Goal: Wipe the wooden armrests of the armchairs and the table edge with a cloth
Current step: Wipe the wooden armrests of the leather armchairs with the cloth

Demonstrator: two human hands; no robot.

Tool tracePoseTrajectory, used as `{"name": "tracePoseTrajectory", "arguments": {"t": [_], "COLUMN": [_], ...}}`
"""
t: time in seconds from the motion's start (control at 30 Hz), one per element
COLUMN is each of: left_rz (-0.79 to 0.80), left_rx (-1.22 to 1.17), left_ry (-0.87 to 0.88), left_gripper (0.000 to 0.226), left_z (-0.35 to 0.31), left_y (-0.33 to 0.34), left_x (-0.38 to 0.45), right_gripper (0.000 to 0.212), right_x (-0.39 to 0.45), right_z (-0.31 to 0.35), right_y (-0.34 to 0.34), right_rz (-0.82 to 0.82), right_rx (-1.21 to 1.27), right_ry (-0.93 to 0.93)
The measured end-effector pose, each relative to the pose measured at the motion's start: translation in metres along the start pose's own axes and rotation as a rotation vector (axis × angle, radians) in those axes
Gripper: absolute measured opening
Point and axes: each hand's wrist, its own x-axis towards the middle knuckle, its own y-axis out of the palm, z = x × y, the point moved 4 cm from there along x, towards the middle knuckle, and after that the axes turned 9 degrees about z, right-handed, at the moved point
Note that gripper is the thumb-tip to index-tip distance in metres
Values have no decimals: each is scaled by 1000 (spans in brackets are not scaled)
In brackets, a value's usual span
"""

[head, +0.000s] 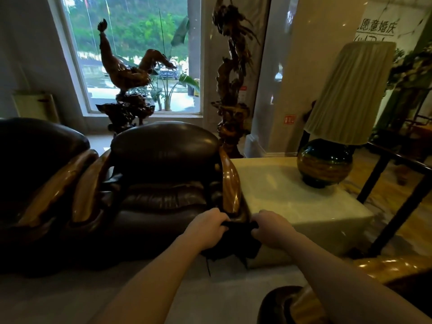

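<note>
A dark leather armchair (pixel 163 183) stands ahead with a curved wooden armrest (pixel 230 181) on its right side. A black cloth (pixel 238 242) is draped over the front end of that armrest. My left hand (pixel 208 226) grips the cloth's left side and my right hand (pixel 271 228) grips its right side, both fists closed on it. A pale stone-topped table (pixel 292 202) sits just right of the armrest. A second armchair (pixel 35 174) with wooden armrests (pixel 60 183) stands at the left.
A table lamp (pixel 327 162) with a pleated shade stands on the table's far right. Carved wood sculptures (pixel 231 90) stand behind the chairs by the window. Another wooden armrest (pixel 304 300) shows at the bottom right. A dark metal frame (pixel 397 178) stands right of the table.
</note>
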Motion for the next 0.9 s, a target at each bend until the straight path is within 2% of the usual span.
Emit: {"name": "tracePoseTrajectory", "arguments": {"t": [0.17, 0.37, 0.5, 0.7, 0.9], "left_rz": [-32, -111, -83, 40, 143], "left_rx": [3, 88, 88, 103, 59], "left_ry": [38, 56, 26, -17, -83], "left_gripper": [27, 31, 31, 32, 32], "left_z": [49, 87, 116, 152, 168], "left_y": [-46, -54, -47, -19, 7], "left_x": [35, 71, 106, 186, 290], "right_gripper": [19, 21, 16, 14, 22], "right_x": [64, 122, 160, 230, 310], "right_z": [21, 22, 9, -32, -100], "right_y": [-32, -42, -30, -5, -1], "right_rz": [-82, -68, -30, 36, 107], "right_rx": [-48, -4, 46, 104, 195], "right_ry": [-10, -10, -6, 21, 91]}}
